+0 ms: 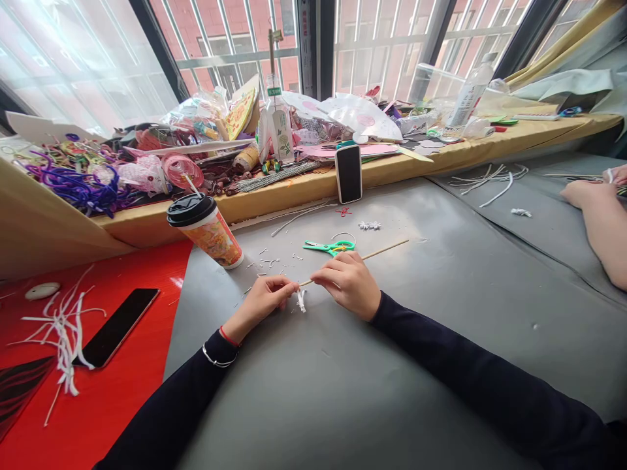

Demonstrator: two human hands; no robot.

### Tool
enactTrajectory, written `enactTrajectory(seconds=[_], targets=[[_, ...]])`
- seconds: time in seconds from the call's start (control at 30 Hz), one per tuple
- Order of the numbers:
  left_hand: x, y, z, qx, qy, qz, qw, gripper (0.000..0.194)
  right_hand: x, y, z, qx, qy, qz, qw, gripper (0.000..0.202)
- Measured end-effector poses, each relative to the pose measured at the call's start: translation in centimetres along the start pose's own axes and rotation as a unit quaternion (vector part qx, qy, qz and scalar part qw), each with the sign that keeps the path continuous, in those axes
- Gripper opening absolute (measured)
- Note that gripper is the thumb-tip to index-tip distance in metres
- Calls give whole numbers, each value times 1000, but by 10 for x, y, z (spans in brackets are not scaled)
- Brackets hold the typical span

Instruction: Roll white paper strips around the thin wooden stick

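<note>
A thin wooden stick (pixel 386 250) slants up to the right across the grey table mat. My right hand (pixel 350 284) is closed around its middle. At the stick's lower left end, my left hand (pixel 272 297) pinches the tip between thumb and fingers. A small white pipe-cleaner piece (pixel 301 301) hangs just below that end; how it is fixed there is hidden by the fingertips. Just beyond my right hand lie green-handled scissors (pixel 328 247). White clippings (pixel 269 262) are scattered past my left hand.
A paper cup (pixel 208 232) stands at the left. On the red surface lie a black phone (pixel 117 326) and white pipe cleaners (pixel 68 326). Another phone (pixel 349 175) leans against the cluttered ledge (pixel 421 168). At the right, another person's hands (pixel 595 189) work with white strands.
</note>
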State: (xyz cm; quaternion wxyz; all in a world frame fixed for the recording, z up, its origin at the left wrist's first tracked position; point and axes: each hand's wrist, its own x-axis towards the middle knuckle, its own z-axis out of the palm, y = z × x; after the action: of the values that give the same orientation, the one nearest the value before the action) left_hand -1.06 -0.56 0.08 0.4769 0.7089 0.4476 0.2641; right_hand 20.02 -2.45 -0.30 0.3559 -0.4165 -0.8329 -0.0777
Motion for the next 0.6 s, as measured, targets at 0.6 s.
enactTrajectory(seconds=[0.6], targets=[[-4, 9, 12, -53, 17, 8, 998, 31, -2, -11, 5, 114, -82, 4, 990, 29]])
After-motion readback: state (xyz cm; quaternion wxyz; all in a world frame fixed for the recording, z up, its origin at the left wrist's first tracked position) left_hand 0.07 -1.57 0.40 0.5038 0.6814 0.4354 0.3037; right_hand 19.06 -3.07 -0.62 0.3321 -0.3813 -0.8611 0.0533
